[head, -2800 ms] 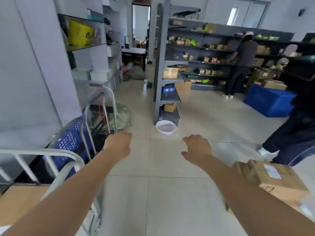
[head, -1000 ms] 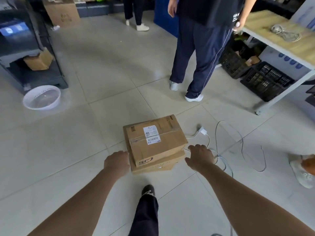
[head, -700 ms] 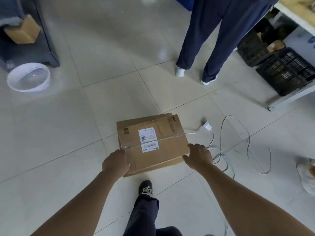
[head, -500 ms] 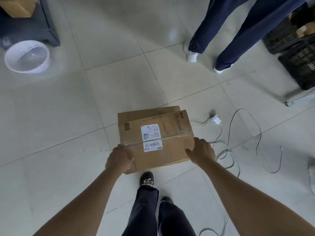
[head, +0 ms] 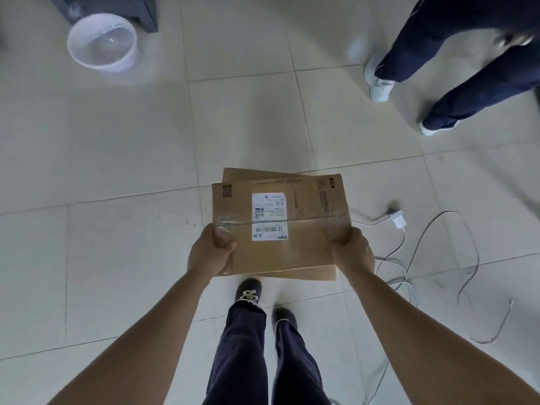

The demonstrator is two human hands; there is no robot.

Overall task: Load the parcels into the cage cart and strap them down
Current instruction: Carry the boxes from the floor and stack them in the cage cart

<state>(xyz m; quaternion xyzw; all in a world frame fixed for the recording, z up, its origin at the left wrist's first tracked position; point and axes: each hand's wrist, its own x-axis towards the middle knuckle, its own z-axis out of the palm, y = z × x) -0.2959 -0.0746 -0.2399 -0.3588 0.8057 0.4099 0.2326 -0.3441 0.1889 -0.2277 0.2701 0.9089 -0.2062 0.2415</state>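
A brown cardboard parcel with a white shipping label lies on top of a second, flatter cardboard parcel on the tiled floor in front of my feet. My left hand grips the top parcel's near left corner, thumb on its top face. At the near right corner, my right hand holds the same parcel, fingers wrapped over its edge. The cage cart is out of view.
A white plastic basin stands on the floor at the upper left, beside a dark shelf base. White cables with a plug lie right of the parcels. Another person's legs stand at the upper right.
I turned from the cart to the parcels on the floor and bent over them. Both hands moved from beside the top parcel onto its near corners and took hold.
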